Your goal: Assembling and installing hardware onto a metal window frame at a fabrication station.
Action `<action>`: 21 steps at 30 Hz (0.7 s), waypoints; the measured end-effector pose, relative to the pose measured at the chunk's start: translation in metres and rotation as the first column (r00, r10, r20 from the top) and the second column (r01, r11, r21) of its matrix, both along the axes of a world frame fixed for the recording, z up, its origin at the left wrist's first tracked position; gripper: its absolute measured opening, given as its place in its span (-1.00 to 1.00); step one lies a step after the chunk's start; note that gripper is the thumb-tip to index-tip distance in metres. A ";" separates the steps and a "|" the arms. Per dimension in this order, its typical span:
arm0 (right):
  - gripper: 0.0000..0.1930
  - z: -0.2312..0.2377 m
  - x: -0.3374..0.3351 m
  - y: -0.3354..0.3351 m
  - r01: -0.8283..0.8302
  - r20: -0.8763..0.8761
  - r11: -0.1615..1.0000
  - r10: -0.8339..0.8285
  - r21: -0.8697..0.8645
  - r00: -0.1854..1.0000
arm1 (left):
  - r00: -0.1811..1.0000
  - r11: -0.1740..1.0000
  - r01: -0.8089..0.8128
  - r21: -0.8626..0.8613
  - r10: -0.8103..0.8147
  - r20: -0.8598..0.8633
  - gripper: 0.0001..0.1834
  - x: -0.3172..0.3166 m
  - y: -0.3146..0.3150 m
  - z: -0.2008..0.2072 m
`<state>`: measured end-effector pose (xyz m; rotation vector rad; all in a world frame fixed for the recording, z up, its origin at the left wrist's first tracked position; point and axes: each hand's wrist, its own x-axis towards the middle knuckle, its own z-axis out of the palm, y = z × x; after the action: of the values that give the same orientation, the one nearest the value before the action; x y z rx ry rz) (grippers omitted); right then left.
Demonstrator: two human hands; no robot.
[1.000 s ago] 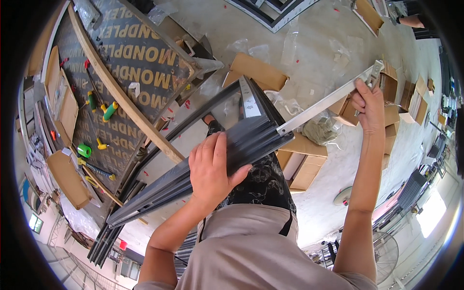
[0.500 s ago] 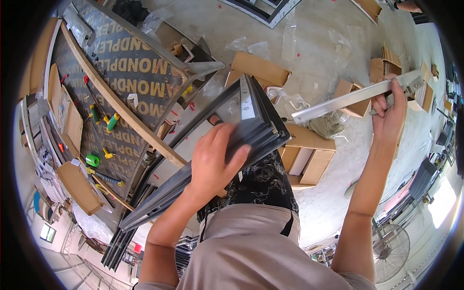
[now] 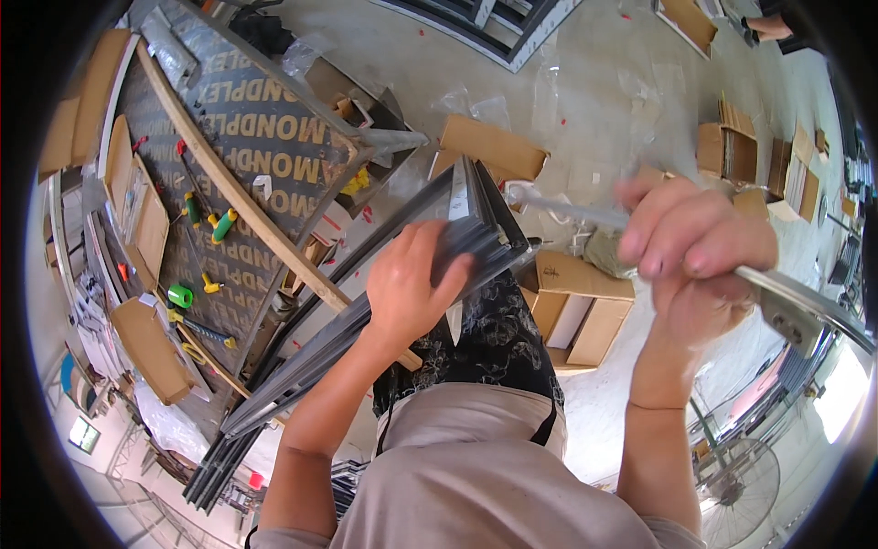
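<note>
A dark metal frame (image 3: 480,236) with a mitred corner lies slanted in front of my body, its long side running down to the lower left. Over this side, close to the corner, my left hand (image 3: 407,288) is curled, fingers on top and thumb apart. Raised at the right, my right hand (image 3: 700,252) grips a long silver metal bar (image 3: 814,302) in its closed fingers. The bar's far end reaches toward the frame's corner and looks smeared by motion. A small plate with holes sits on the bar beside my wrist.
At the left stands a board-topped table (image 3: 274,137) carrying green-handled screwdrivers (image 3: 222,229), green tape (image 3: 180,296) and a wooden strip (image 3: 219,174). An open cardboard box (image 3: 585,311) is right of my legs. Other boxes (image 3: 727,146) and plastic scraps lie on the floor. A fan (image 3: 736,485) stands lower right.
My right hand has come inward and closer to the camera, turning the bar so its plate end swings down to the right. My left hand stays on the frame.
</note>
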<state>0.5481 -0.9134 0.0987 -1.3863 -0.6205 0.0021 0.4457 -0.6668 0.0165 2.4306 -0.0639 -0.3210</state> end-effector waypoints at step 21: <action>-0.43 -0.010 -0.062 0.075 0.261 -0.083 0.923 -0.248 0.283 0.965 | 0.989 0.990 -0.113 -0.087 0.121 0.088 -0.63 -0.007 -0.003 -0.009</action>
<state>0.4859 -0.8388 0.0888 -1.1660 -0.3793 -0.2569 0.4382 -0.6697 0.0078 2.3553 0.0247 -0.1498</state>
